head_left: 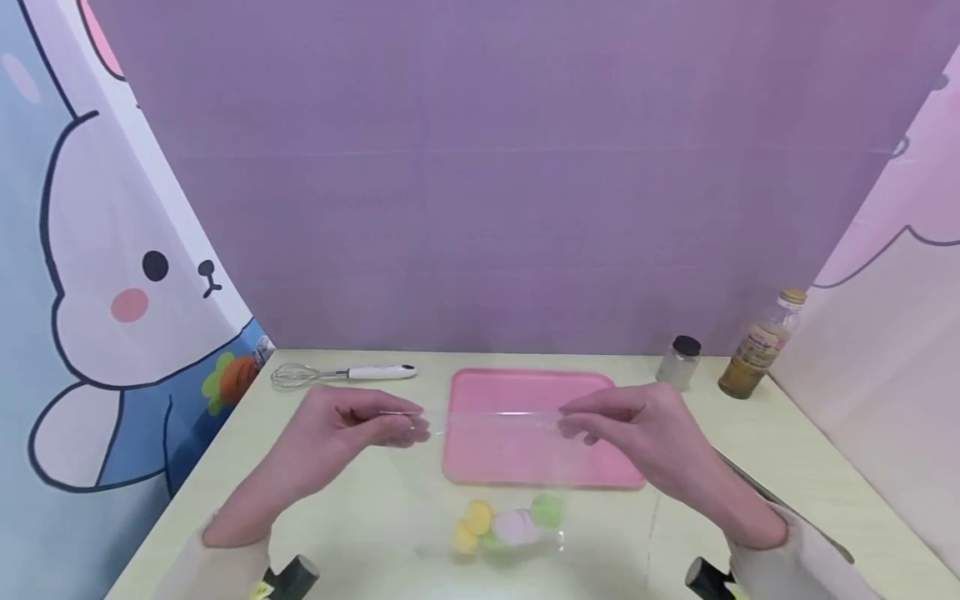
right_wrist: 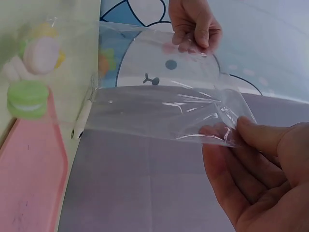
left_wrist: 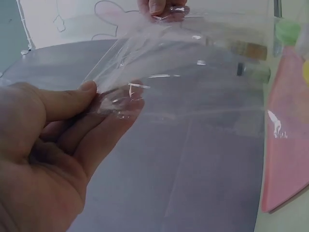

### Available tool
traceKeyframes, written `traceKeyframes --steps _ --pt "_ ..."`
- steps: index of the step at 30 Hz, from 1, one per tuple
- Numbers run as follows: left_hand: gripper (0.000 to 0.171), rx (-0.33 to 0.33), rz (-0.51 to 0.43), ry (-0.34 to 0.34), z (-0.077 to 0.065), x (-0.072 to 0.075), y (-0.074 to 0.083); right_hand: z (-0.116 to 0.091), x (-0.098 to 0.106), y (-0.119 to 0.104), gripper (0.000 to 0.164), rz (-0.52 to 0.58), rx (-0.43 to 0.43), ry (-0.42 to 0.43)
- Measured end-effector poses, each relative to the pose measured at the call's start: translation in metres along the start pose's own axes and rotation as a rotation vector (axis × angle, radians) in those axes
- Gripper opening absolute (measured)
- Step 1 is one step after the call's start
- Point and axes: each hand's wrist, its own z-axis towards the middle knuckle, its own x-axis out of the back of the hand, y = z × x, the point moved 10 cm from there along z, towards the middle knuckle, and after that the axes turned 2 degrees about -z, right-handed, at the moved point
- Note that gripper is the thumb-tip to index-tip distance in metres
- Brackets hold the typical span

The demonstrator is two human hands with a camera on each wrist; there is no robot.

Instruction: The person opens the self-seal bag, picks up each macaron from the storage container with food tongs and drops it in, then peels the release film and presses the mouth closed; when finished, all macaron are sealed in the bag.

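A clear plastic bag (right_wrist: 145,108) hangs stretched between both hands, its upper edge almost level in the head view. My left hand (head_left: 341,425) pinches the left upper corner between thumb and fingers. At the opposite corner my right hand (head_left: 641,421) pinches the film the same way. Several macarons lie low in the bag: yellow ones (head_left: 478,517), a pale pink one (head_left: 514,527) and a green one (head_left: 547,510). Creases run through the film from each grip in the wrist views.
Behind the bag lies a pink tray (head_left: 532,379) on the pale table (head_left: 360,500). A whisk (head_left: 352,374) rests at the back left. At the back right stand a black-lidded jar (head_left: 678,365) and a glass bottle (head_left: 757,354) of brown liquid. A dark thin strip lies beyond the right forearm.
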Motion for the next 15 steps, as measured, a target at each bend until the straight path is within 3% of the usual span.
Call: traceKeyframes --steps 3,7,11,15 --pt "0.019 0.062 -0.008 0.065 -0.005 0.017 -0.004 0.009 -0.011 -0.001 0.007 0.061 -0.029 -0.011" --pt "0.019 0.113 0.051 0.116 -0.016 0.038 -0.005 0.021 -0.032 -0.012 0.007 0.177 0.011 -0.051" --pt "0.020 0.142 0.122 0.125 -0.028 0.056 -0.001 0.030 -0.051 -0.022 0.006 0.228 0.053 -0.091" --pt "0.023 0.149 0.168 0.123 -0.035 0.075 0.005 0.039 -0.070 -0.026 0.008 0.222 0.026 -0.154"
